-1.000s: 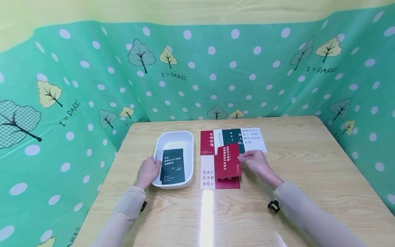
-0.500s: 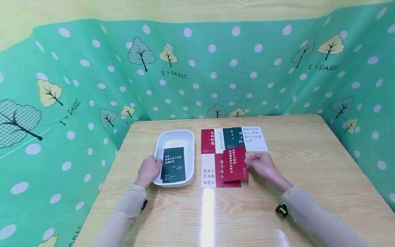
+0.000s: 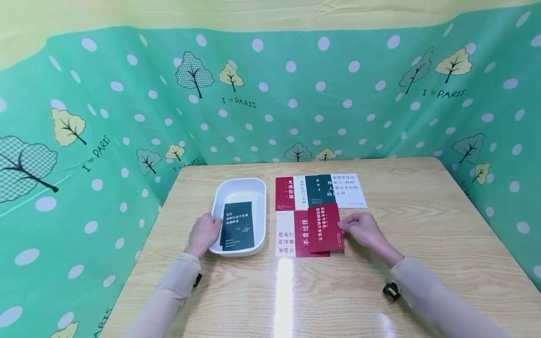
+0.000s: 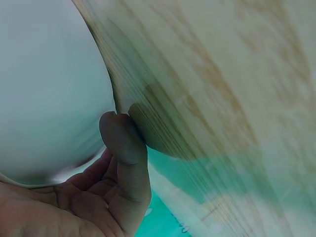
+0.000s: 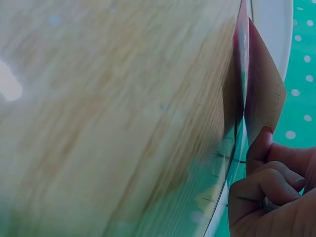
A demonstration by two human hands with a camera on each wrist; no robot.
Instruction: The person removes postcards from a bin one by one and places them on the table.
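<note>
My right hand [image 3: 364, 231] pinches the right edge of a red card [image 3: 326, 230] with white lettering. The card lies slightly tilted over another red card [image 3: 302, 245], covering its right part. In the right wrist view the pinched card [image 5: 264, 84] stands off the table at an angle, its pale back showing beside the fingers. My left hand [image 3: 203, 235] holds the left rim of a white plastic basin [image 3: 236, 190]. A dark green card [image 3: 238, 237] lies in the basin, with another card edge just under it. The left wrist view shows the thumb against the basin wall [image 4: 54, 89].
A back row of overlapping cards holds a red card [image 3: 284, 199], a narrow white one [image 3: 299, 199], dark green ones [image 3: 313, 192] and a white one [image 3: 352, 195]. In front lies a white card [image 3: 284, 225]. The wooden table [image 3: 422, 225] meets a green curtain [image 3: 274, 108].
My right hand has moved the red card right and slightly toward me, lowering it and uncovering more of the red card beneath. The left hand stays on the basin.
</note>
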